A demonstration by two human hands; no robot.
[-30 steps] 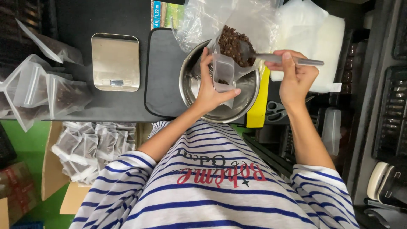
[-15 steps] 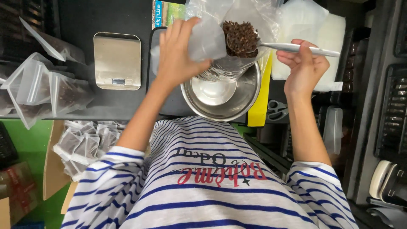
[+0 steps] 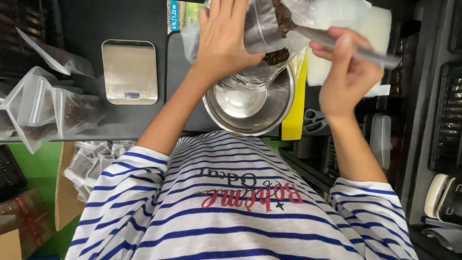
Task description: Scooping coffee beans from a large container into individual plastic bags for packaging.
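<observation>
Left hand [image 3: 226, 38] gripping clear bag [image 3: 262, 29], now higher above bowl [image 3: 250, 103]; right hand [image 3: 346, 72] clutching spoon [image 3: 337, 43], tipped inside.

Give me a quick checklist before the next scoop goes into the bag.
1. Left hand grips the clear bag: ok.
2. Right hand holds the spoon, its tip at the bag: ok.
3. Bag mouth open wide enough: cannot tell, the hand covers it.
4. Bag is above the steel bowl, so spills would likely land there: ok.
5. Bowl is bare inside, no dark pieces dropped: ok.
6. Scale platform has nothing on it: ok; its display is too small to tell.
</observation>
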